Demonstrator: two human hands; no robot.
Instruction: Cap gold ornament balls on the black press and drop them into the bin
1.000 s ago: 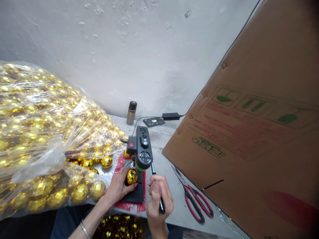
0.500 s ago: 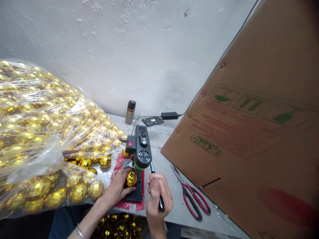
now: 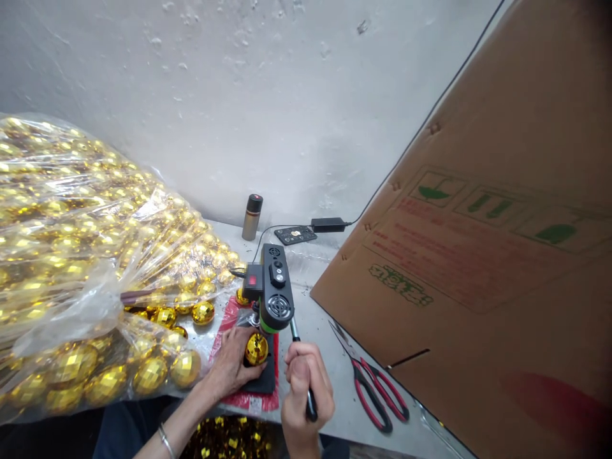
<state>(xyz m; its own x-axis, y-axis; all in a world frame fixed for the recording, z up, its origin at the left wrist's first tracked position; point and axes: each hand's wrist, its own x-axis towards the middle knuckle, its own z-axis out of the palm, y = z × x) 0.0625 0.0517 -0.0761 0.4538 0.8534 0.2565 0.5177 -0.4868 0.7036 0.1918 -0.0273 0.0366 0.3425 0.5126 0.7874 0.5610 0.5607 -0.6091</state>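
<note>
Under the head of a black bench drill press (image 3: 277, 287), a gold mirror-faceted ball (image 3: 257, 349) rests over the dark base plate (image 3: 261, 384). My left hand (image 3: 233, 364) grips the ball from its left side, thumb in front and fingers behind. My right hand (image 3: 308, 392) is wrapped round the black-gripped lever (image 3: 312, 406) on the machine's right side. The drill tip is hidden behind the machine's head. Another gold ball (image 3: 241, 297) sits just behind the machine, and red plastic sheet (image 3: 248, 400) lies beneath the base.
A large clear bag (image 3: 95, 268) of gold balls fills the left side. Red-handled scissors (image 3: 377, 389) lie at right beside a big cardboard box (image 3: 454, 255). A bottle (image 3: 251, 218), a phone-like slab (image 3: 295, 234) and a black power adapter (image 3: 328, 224) stand near the wall.
The ball is slightly higher and more tilted in my left hand, a dark spot now showing on its top. My right hand stays on the lever. The view shifts slightly.
</note>
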